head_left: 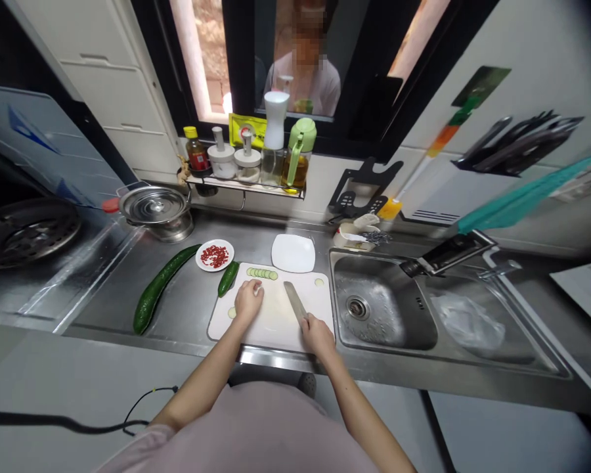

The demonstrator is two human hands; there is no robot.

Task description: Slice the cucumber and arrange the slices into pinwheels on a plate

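My right hand (pixel 318 335) grips the handle of a kitchen knife (pixel 294 300), its blade angled away from me over the white cutting board (pixel 270 330). On the board's left part rests my left hand (pixel 249 301), fingers curled and pressed together; whatever lies under them is hidden. Just beyond those fingertips, cucumber slices (pixel 262 273) overlap in a row. One loose slice (pixel 319 282) lies at the board's far right corner, and another pale slice (pixel 232 313) shows beside my left wrist. A short piece of cucumber (pixel 228 279) touches the board's left edge.
Left of the board lie a long cucumber (pixel 162 289) and a plate (pixel 211 269) of chopped red pepper. A white square plate (pixel 293 253) stands behind the board. To the right is a steel sink (pixel 389 309) with a faucet (pixel 453 253). A condiment rack (pixel 246 186) hangs behind.
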